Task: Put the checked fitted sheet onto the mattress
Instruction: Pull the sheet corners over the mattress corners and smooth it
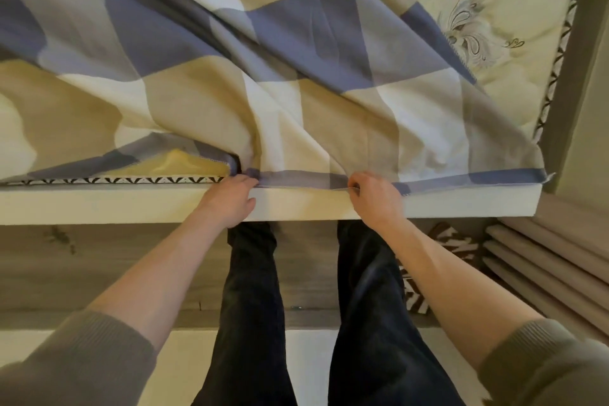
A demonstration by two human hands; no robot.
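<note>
The checked fitted sheet (250, 53), in cream, tan and blue squares, lies rumpled across most of the mattress (514, 10). The mattress is pale cream with an embroidered swirl at the far right, where it lies bare. The sheet's blue hem runs along the near mattress edge. My left hand (230, 201) grips that hem where it bunches, fingers curled over the edge. My right hand (374, 196) pinches the hem a little to the right. Left of my left hand the mattress top and its patterned piping (115, 180) show uncovered.
The white bed frame rail (99, 204) runs across below the mattress edge. A padded grey headboard or wall panel (573, 76) borders the right side. My legs in dark trousers stand on a wooden floor (99, 267), with a zebra-patterned item (415, 293) by my right leg.
</note>
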